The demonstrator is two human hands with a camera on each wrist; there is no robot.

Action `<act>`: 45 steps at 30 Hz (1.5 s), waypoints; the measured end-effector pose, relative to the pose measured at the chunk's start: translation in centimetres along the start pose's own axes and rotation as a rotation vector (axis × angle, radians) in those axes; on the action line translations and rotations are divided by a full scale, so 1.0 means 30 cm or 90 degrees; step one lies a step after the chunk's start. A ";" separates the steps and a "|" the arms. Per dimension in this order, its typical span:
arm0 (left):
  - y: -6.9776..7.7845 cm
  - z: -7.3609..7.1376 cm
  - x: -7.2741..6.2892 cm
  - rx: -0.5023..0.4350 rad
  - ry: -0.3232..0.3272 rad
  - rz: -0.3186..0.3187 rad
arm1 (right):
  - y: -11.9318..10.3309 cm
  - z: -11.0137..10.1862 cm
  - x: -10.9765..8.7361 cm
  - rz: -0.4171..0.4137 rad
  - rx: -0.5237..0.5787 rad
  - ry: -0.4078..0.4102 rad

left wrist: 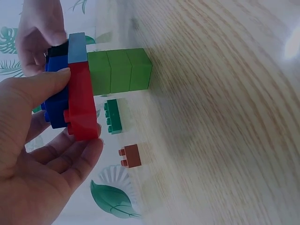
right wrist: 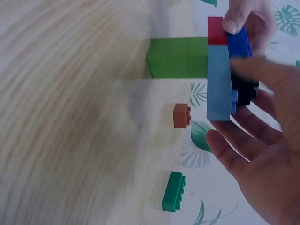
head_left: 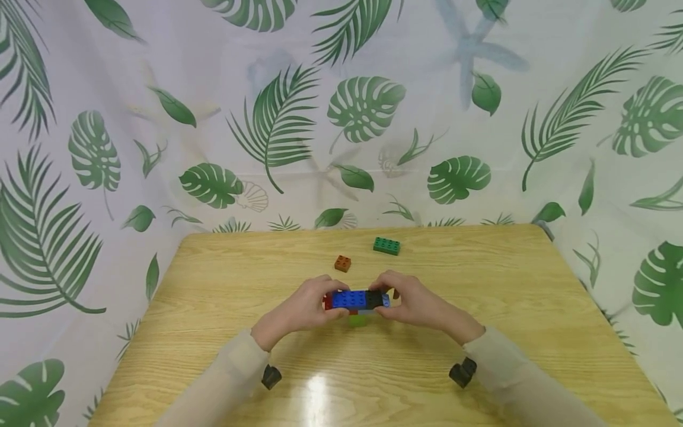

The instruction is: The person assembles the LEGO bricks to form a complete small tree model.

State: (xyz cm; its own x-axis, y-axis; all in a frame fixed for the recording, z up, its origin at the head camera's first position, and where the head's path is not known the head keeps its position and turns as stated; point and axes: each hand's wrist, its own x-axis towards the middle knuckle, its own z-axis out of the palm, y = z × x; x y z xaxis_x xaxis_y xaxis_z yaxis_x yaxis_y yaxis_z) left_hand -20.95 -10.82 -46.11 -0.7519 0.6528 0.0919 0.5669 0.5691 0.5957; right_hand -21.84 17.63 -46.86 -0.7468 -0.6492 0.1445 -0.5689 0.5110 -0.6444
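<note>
A column of light green bricks (left wrist: 120, 71) stands on the table and carries a crosswise layer, a red brick (left wrist: 83, 103) beside a light blue brick (right wrist: 219, 84). On top of that layer sit a blue brick (head_left: 349, 299) and a black brick (head_left: 374, 299), end to end. My left hand (head_left: 306, 305) pinches the blue brick from the left, thumb on its near side, with fingertips also by the red brick's end. From the right, my right hand (head_left: 415, 302) pinches the black brick between thumb and fingers; those fingers partly hide its far side.
Behind the stack lie a small orange-brown brick (head_left: 342, 263) and a longer dark green brick (head_left: 386, 246), studs up. The wooden table (head_left: 224, 261) ends at a leaf-patterned cloth (head_left: 299, 207) at the back and sides.
</note>
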 end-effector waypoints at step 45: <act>-0.017 0.005 0.000 -0.004 -0.007 -0.018 | 0.442 -0.022 0.210 0.244 -0.040 0.134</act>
State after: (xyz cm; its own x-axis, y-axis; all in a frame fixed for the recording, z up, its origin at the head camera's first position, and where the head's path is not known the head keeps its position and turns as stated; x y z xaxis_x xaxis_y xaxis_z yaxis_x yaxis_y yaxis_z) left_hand -21.19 -11.04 -46.51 -0.7636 0.6423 0.0658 0.5434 0.5842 0.6028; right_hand -34.32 20.69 -54.01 -0.9582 -0.2803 0.0577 -0.2518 0.7299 -0.6355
